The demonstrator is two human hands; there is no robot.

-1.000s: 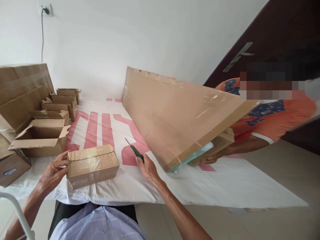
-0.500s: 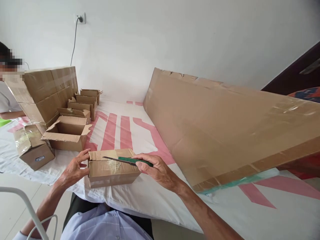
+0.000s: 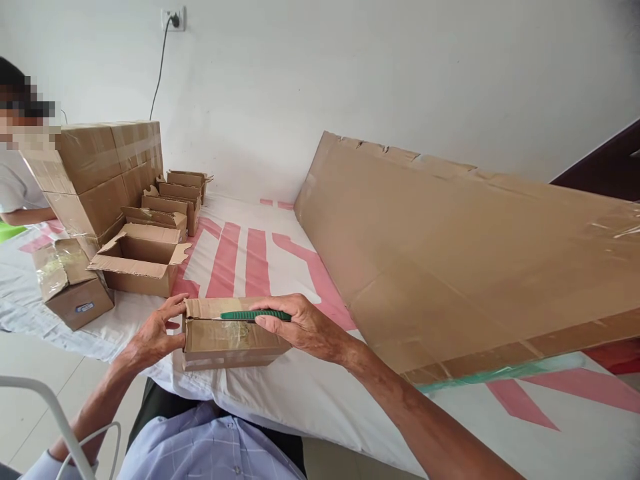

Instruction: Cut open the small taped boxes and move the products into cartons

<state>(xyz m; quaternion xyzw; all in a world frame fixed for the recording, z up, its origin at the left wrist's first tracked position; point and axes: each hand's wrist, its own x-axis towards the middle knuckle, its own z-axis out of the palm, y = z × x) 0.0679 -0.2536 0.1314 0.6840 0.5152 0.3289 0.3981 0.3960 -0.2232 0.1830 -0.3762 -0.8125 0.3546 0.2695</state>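
Note:
A small cardboard box (image 3: 235, 347) with clear, yellowish tape over its top lies on the table in front of me. My left hand (image 3: 157, 333) grips its left end, thumb near the front corner and fingers toward the back. In my right hand (image 3: 300, 327) is a green-handled utility knife (image 3: 237, 315), held almost level over the top, pointing left. The knife's tip is at the seam between the top flaps, near the left end; how deep the blade sits I cannot tell.
Open cardboard boxes (image 3: 137, 283) stand in a row at left, beside a taped box (image 3: 75, 300) and stacked cartons (image 3: 93, 157). A large cardboard panel (image 3: 450, 267) leans at right. A white-and-pink cloth (image 3: 285, 280) covers the table. Another person (image 3: 20, 190) sits far left.
My right hand has brought the knife left and down, from above the box to the flap seam. The left hand stays on the box's end. The view has shifted slightly.

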